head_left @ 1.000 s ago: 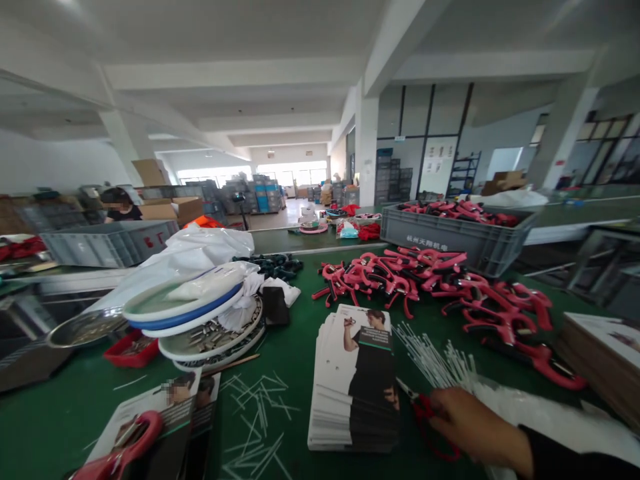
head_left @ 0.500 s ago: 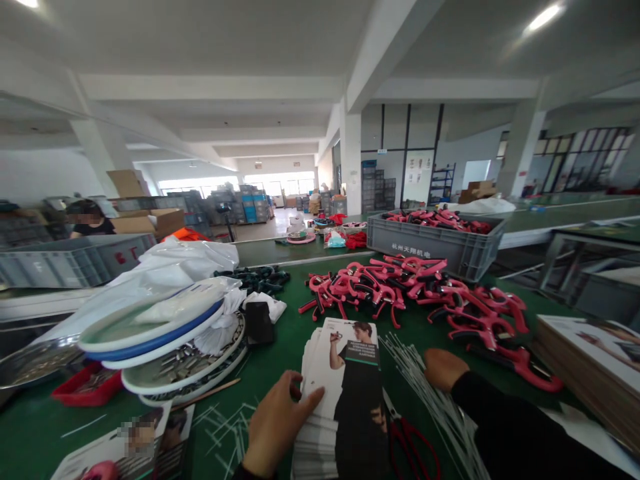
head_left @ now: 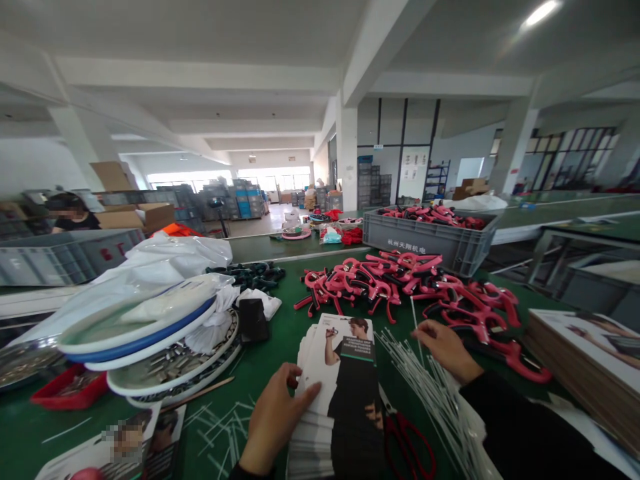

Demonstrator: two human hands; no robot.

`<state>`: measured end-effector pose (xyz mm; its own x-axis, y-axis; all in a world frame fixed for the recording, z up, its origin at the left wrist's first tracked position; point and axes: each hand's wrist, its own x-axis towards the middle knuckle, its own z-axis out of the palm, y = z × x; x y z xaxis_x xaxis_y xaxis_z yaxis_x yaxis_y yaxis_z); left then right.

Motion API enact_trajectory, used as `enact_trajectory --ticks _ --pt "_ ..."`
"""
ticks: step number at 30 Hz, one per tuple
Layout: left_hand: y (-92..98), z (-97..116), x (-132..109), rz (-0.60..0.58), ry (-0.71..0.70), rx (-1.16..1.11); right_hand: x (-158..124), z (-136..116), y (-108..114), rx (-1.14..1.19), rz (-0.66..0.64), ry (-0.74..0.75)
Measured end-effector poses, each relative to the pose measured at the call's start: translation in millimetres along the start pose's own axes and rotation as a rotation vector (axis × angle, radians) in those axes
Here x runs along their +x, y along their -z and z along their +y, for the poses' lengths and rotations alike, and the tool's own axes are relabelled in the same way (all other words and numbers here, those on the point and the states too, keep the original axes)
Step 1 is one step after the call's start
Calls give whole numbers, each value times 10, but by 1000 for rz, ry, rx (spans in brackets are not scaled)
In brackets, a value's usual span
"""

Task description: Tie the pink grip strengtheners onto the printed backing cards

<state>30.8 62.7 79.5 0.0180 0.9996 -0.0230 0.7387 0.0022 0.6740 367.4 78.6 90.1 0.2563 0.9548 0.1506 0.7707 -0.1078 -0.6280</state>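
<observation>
2 hands work at the green bench (head_left: 285, 340): the left hand (head_left: 280, 420) lies open, fingers spread, seemingly steadying the printed card stack (head_left: 345, 373) by its edge. The right hand (head_left: 445, 350) brings its fingertips together at a thin white plastic strip (head_left: 416, 327), though I cannot tell if they grip it, above a loose pile of strips (head_left: 440, 393). Red-handled scissors (head_left: 407, 440) lie within reach beside the cards. Beyond, pink-and-black hand grippers (head_left: 400, 283) sprawl before a grey plastic crate (head_left: 425, 243).
</observation>
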Motion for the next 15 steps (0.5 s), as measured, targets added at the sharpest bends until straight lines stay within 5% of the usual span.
enact_trajectory --ticks 7,15 --pt "-27 -121 34 5 -85 -193 -286 -673 -561 201 -105 151" --pt "-31 -8 75 1 -68 -339 -439 -886 -781 101 54 280"
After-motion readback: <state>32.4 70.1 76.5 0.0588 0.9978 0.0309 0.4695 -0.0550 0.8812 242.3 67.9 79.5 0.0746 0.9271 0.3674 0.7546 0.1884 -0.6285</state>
